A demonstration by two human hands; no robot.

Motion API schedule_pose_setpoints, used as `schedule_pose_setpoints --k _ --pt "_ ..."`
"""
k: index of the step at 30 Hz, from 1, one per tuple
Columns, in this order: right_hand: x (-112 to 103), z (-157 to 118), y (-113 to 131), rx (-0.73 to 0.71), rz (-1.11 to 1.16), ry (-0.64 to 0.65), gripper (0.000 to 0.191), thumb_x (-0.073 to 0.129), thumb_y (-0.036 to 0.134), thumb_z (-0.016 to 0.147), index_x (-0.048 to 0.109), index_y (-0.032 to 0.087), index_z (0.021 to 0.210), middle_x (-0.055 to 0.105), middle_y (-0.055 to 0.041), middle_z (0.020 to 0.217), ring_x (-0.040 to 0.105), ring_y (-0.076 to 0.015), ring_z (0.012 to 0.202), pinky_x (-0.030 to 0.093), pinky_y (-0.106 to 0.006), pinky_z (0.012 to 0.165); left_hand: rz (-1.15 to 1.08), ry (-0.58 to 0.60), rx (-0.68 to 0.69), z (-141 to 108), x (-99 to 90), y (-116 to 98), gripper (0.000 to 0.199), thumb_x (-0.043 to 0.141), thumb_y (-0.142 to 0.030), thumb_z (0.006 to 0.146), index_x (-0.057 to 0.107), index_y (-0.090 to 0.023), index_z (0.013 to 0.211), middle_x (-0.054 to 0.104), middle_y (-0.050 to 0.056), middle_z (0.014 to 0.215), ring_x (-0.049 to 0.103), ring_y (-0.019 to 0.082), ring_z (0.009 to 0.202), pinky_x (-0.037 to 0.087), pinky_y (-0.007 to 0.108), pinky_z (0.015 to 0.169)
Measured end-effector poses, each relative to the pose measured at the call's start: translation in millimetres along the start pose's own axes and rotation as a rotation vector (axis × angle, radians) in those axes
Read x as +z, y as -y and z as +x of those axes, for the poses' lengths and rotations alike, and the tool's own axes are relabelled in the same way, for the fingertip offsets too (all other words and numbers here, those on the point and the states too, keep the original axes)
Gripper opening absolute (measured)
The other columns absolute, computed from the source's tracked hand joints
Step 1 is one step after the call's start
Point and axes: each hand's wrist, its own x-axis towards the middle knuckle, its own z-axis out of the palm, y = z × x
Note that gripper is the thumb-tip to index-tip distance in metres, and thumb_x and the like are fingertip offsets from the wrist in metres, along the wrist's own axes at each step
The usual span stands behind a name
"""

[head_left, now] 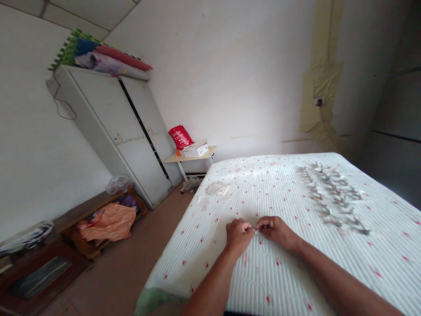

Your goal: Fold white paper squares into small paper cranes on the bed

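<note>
My left hand (238,235) and my right hand (274,230) meet above a white quilted bedspread (263,272) with small red dots. Between their fingertips they pinch a small piece of folded paper (254,228), mostly hidden by my fingers. To the right of my hands, several rows of small folded paper figures (330,197) lie on the bedspread, apart from my hands. Farther away, near the bed's far left corner, lies a loose pile of white paper (217,188).
Left of the bed is a brown floor (131,272). A wooden bench (85,219) holds an orange plastic bag (108,221). Behind stand a grey metal cabinet (115,131) and a small table (189,156) bearing a white box (195,150) and a red packet (180,137).
</note>
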Motion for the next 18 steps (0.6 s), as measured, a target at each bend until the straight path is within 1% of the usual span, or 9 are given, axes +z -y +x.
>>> schedule_pose_setpoints --k 2,5,7,10,13,15,18 --pt "-0.5 -0.1 -0.9 0.027 0.025 0.001 0.026 0.042 0.013 0.068 0.066 0.017 0.074 0.064 0.0000 0.072 0.056 -0.0126 0.068 0.042 -0.021 0.066 0.001 0.009 -0.002 0.0 -1.0 -0.5 0.024 0.045 -0.026 0.074 0.067 -0.022 0.066 0.061 -0.002 0.069 0.054 0.014 0.077 0.034 0.024 0.070" --pt "-1.0 -0.3 -0.5 0.114 0.028 0.017 0.027 0.041 0.015 0.067 0.067 0.017 0.075 0.060 0.0014 0.061 0.051 -0.0115 0.057 0.039 -0.021 0.057 0.006 -0.001 0.003 -0.3 -0.9 0.5 0.025 0.045 -0.030 0.074 0.066 -0.021 0.064 0.061 -0.002 0.068 0.054 0.014 0.076 0.034 0.025 0.069" --pt "-1.6 -0.5 0.3 0.157 0.054 0.032 0.025 0.042 0.018 0.068 0.066 0.016 0.074 0.054 0.0022 0.054 0.046 -0.0106 0.051 0.036 -0.020 0.051 -0.007 -0.015 0.016 -0.8 -0.2 1.6 0.023 0.047 -0.029 0.073 0.066 -0.021 0.064 0.062 -0.002 0.068 0.054 0.015 0.076 0.034 0.025 0.070" --pt "-2.8 -0.3 1.4 0.177 0.132 0.046 0.021 0.044 0.020 0.068 0.064 0.015 0.071 0.048 0.0033 0.050 0.042 -0.0094 0.048 0.033 -0.020 0.049 -0.036 -0.020 0.033 -1.8 0.1 2.1 0.018 0.050 -0.028 0.070 0.066 -0.021 0.065 0.063 -0.002 0.070 0.054 0.015 0.077 0.035 0.025 0.071" --pt "-4.0 0.0 3.3 0.210 0.184 0.058 0.018 0.046 0.025 0.070 0.061 0.015 0.067 0.045 0.0041 0.048 0.039 -0.0087 0.047 0.032 -0.020 0.048 -0.041 -0.013 0.022 -3.0 -1.6 0.6 0.017 0.051 -0.028 0.070 0.066 -0.021 0.064 0.063 -0.002 0.071 0.054 0.015 0.078 0.035 0.025 0.073" --pt "-4.4 -0.1 4.7 0.223 0.202 0.068 0.020 0.048 0.031 0.071 0.059 0.015 0.065 0.044 0.0044 0.047 0.038 -0.0084 0.046 0.031 -0.020 0.047 -0.041 -0.007 0.015 -3.6 -3.0 -0.4 0.017 0.050 -0.027 0.069 0.065 -0.021 0.064 0.064 -0.002 0.072 0.054 0.015 0.079 0.035 0.025 0.073" --pt "-4.2 -0.4 4.9 0.199 0.243 0.070 0.026 0.049 0.038 0.073 0.056 0.014 0.065 0.041 0.0050 0.047 0.035 -0.0076 0.045 0.028 -0.020 0.046 -0.051 -0.008 0.021 -4.0 -3.7 -0.5 0.016 0.051 -0.025 0.069 0.066 -0.022 0.064 0.064 -0.003 0.073 0.055 0.015 0.080 0.035 0.025 0.073"
